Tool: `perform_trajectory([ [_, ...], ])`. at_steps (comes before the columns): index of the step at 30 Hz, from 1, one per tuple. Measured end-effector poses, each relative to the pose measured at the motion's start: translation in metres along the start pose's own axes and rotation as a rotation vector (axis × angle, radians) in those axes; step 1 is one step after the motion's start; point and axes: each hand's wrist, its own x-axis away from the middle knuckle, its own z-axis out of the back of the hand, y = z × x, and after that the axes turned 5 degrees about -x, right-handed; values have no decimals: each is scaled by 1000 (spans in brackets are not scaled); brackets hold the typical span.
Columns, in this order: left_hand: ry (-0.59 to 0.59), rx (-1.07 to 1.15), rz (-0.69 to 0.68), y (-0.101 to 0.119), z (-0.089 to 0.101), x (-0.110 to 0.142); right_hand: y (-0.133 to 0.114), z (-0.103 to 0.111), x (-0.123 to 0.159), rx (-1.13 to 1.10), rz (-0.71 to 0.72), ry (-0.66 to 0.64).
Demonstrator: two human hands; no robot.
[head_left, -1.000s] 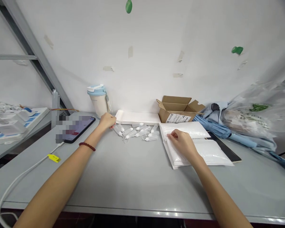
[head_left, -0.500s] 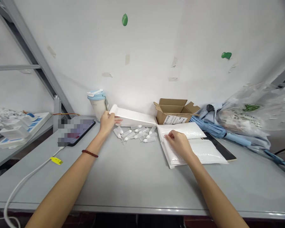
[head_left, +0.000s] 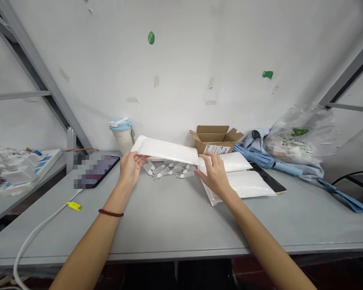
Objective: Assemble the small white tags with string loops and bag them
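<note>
My left hand (head_left: pixel 129 167) is closed on the left end of a white padded envelope (head_left: pixel 166 150), which is raised and slants down to the right. Beside the envelope's right end, my right hand (head_left: pixel 213 173) is open, thumb and fingers apart, with the index fingertip at its edge; I cannot tell whether they touch. Several small clear plastic tubes (head_left: pixel 163 171) with thin loops lie in a heap below the envelope, partly hidden by it. More white padded envelopes (head_left: pixel 251 184) lie stacked under and right of my right hand.
An open cardboard box (head_left: pixel 216 137) stands by the wall. A blue-lidded cup (head_left: pixel 122 135) and a phone (head_left: pixel 99 171) on a white cable (head_left: pixel 45 219) are at left. To the right lie a black flat object (head_left: pixel 270 179), a blue umbrella (head_left: pixel 257 156) and a clear plastic bag (head_left: pixel 302 133).
My left hand has lifted and tilted the white envelope. My right hand has left the stacked envelopes, moved up and left to the lifted one's right end, and its fingers have spread.
</note>
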Motion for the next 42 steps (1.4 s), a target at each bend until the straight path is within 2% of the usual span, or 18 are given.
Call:
perform_trajectory([
  [3, -120, -40, 110, -6, -7, 14, -8, 0, 0, 116, 83, -45],
  [5, -270, -116, 180, -6, -12, 23, -10, -2, 1, 190, 119, -98],
  [7, -419, -294, 239, -4, -16, 31, -8, -5, 2, 240, 144, -154],
  [8, -436, -403, 219, -2, -18, 33, -6, -6, 3, 253, 147, -178],
  [11, -286, -613, -10, 2, -22, 36, 0, -9, 2, 263, 119, -218],
  [12, -264, -636, -32, 2, -23, 36, 2, -8, 2, 263, 106, -218],
  [14, -255, -615, 19, -1, -24, 35, 3, -7, 1, 254, 87, -219],
  [17, -360, -513, 188, -8, -24, 37, 0, -4, 0, 211, 84, -249],
  [19, -423, -435, 252, -13, -23, 40, -4, -1, 1, 186, 89, -283],
  [22, -484, -394, 289, -18, -22, 47, -11, 1, 2, 157, 114, -329],
  [26, -614, -450, 323, -21, -24, 54, -16, 4, 3, 105, 140, -360],
  [30, -711, -506, 312, -22, -26, 57, -15, 5, 2, 43, 74, -345],
  [34, -709, -558, 293, -23, -27, 59, -15, 5, 1, -9, 19, -348],
  [42, -578, -583, 271, -23, -31, 63, -15, 0, 1, 7, 40, -288],
])
